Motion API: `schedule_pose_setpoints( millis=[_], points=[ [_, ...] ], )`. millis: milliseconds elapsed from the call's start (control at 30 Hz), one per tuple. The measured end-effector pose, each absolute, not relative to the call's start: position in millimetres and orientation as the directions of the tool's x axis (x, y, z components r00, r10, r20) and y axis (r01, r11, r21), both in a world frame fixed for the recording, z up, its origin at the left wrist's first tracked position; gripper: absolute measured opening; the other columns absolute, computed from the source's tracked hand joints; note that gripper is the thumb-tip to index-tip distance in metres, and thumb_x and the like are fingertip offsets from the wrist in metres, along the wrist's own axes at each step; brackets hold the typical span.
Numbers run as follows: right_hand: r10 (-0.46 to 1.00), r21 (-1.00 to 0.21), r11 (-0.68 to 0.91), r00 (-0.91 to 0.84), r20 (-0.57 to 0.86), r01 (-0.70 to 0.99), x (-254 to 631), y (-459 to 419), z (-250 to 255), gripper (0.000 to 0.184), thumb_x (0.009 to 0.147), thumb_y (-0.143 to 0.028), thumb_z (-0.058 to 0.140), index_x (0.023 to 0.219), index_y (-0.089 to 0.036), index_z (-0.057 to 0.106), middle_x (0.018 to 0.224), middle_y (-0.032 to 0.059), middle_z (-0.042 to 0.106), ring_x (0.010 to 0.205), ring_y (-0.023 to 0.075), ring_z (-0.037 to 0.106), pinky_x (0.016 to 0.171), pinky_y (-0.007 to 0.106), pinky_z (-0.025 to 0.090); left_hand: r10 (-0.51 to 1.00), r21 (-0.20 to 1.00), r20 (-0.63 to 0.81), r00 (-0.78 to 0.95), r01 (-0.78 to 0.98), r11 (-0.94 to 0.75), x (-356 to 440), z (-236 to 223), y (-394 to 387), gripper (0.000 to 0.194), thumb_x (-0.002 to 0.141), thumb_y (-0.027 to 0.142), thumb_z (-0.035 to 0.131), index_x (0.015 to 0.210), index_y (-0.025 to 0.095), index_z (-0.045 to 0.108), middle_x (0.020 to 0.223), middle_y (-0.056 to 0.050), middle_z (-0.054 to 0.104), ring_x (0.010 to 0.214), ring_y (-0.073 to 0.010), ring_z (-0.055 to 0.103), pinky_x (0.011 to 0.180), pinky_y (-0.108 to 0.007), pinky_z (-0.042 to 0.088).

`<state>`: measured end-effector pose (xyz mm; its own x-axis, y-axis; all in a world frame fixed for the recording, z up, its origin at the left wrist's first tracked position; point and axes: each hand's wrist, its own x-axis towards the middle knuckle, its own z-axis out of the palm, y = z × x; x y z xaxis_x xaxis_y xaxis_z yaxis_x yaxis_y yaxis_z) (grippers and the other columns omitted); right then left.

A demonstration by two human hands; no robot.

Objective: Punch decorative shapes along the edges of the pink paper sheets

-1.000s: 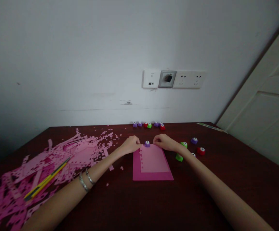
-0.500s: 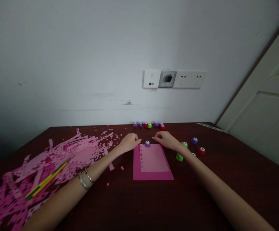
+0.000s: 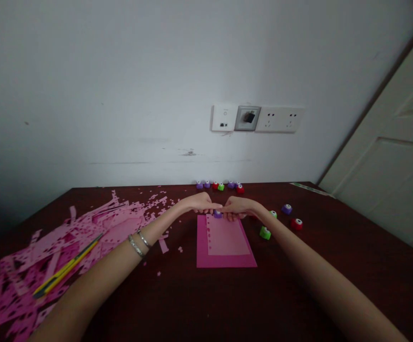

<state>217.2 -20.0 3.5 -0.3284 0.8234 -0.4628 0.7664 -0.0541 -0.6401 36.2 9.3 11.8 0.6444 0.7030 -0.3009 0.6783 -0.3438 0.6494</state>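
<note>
A small purple paper punch sits at the top edge of a light pink sheet, whose left side carries a column of punched holes. Beneath that sheet lies a larger magenta sheet. My left hand has its fingers curled and its thumb on top of the punch. From the other side, my right hand is also closed, its thumb meeting the left one over the punch. The thumbs partly hide the punch.
Pink paper scraps and a yellow utility knife lie to the left. More punches stand along the wall, and others, such as a green punch and a red punch, on the right. A ruler lies at the back right.
Both hands have come inward from either side of the purple punch, and their thumbs now rest on it. The sheets have stayed in place.
</note>
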Motion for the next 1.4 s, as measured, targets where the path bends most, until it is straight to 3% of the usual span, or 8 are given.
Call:
schedule_pose_setpoints(
  millis=[300, 600, 800, 967, 1033, 1167, 1267, 1400],
  points=[
    [0.720, -0.594, -0.121, -0.341, -0.604, 0.795, 206, -12, 17, 0.041, 0.071, -0.049, 0.061, 0.055, -0.012, 0.058, 0.045, -0.0003, 0.054, 0.037, 0.0050, 0.042, 0.037, 0.017, 0.027, 0.566, 0.714, -0.516, 0.643, 0.688, -0.130, 46, 4, 34, 0.052, 0.050, 0.063, 0.069, 0.058, 0.012, 0.063, 0.054, -0.001, 0.049, 0.044, -0.0054, 0.033, 0.040, -0.021, 0.022],
    [0.715, -0.548, -0.174, -0.278, -0.642, 0.818, 198, -8, 20, 0.039, 0.071, -0.042, 0.063, 0.049, -0.011, 0.055, 0.041, -0.0018, 0.050, 0.036, 0.0040, 0.039, 0.036, 0.017, 0.026, 0.597, 0.730, -0.484, 0.639, 0.671, -0.127, 46, -1, 29, 0.056, 0.049, 0.066, 0.067, 0.057, 0.011, 0.061, 0.047, 0.002, 0.043, 0.041, -0.0045, 0.029, 0.040, -0.022, 0.019],
    [0.821, -0.595, -0.124, -0.255, -0.511, 0.794, 206, -19, 13, 0.038, 0.074, -0.042, 0.060, 0.049, -0.013, 0.054, 0.041, -0.0019, 0.048, 0.035, 0.0050, 0.038, 0.036, 0.019, 0.028, 0.832, 0.481, -0.101, 0.545, 0.759, -0.439, 46, 4, -1, 0.044, 0.074, 0.053, 0.053, 0.057, 0.013, 0.059, 0.050, -0.001, 0.048, 0.049, -0.0107, 0.043, 0.048, -0.024, 0.031],
    [0.906, -0.612, 0.015, -0.270, -0.327, 0.791, 213, -25, 3, 0.041, 0.074, -0.047, 0.057, 0.049, -0.015, 0.050, 0.043, -0.0008, 0.048, 0.035, 0.0069, 0.041, 0.036, 0.021, 0.032, 0.771, 0.130, 0.222, 0.597, 0.766, -0.630, 51, -1, -79, 0.041, 0.086, 0.042, 0.036, 0.102, 0.011, 0.058, 0.100, -0.015, 0.058, 0.097, -0.0279, 0.051, 0.077, -0.038, 0.041],
    [0.921, -0.626, 0.035, -0.268, -0.282, 0.779, 215, -28, 4, 0.044, 0.073, -0.053, 0.055, 0.052, -0.015, 0.052, 0.045, 0.0001, 0.050, 0.037, 0.0078, 0.043, 0.037, 0.021, 0.034, 0.726, 0.063, 0.169, 0.667, 0.727, -0.683, 52, -8, -108, 0.054, 0.085, 0.052, 0.035, 0.109, 0.008, 0.055, 0.115, -0.021, 0.052, 0.113, -0.0342, 0.041, 0.090, -0.045, 0.034],
    [0.904, -0.654, 0.190, -0.390, -0.174, 0.732, 220, -32, 11, 0.038, 0.071, -0.050, 0.059, 0.073, -0.013, 0.062, 0.059, 0.0027, 0.059, 0.047, 0.0090, 0.049, 0.041, 0.020, 0.036, 0.735, 0.128, 0.026, 0.678, 0.727, -0.675, 51, -16, -139, 0.074, 0.079, 0.065, 0.032, 0.126, 0.008, 0.045, 0.134, -0.025, 0.036, 0.127, -0.0410, 0.022, 0.097, -0.053, 0.024],
    [0.867, -0.598, 0.336, -0.487, -0.106, 0.728, 220, -32, 11, 0.035, 0.067, -0.039, 0.065, 0.089, -0.012, 0.064, 0.069, 0.0033, 0.064, 0.055, 0.0110, 0.053, 0.048, 0.020, 0.038, 0.742, 0.193, -0.072, 0.667, 0.739, -0.646, 50, -14, -144, 0.081, 0.076, 0.068, 0.034, 0.131, 0.009, 0.039, 0.137, -0.025, 0.031, 0.129, -0.0425, 0.015, 0.099, -0.055, 0.019],
    [0.860, -0.508, 0.404, -0.506, -0.072, 0.760, 218, -29, 3, 0.026, 0.067, -0.029, 0.062, 0.087, -0.012, 0.066, 0.069, 0.0028, 0.064, 0.058, 0.0120, 0.054, 0.049, 0.021, 0.036, 0.746, 0.215, -0.176, 0.643, 0.764, -0.608, 50, -9, -147, 0.084, 0.075, 0.068, 0.036, 0.135, 0.010, 0.033, 0.140, -0.024, 0.026, 0.130, -0.0418, 0.011, 0.101, -0.054, 0.017]
  ],
)
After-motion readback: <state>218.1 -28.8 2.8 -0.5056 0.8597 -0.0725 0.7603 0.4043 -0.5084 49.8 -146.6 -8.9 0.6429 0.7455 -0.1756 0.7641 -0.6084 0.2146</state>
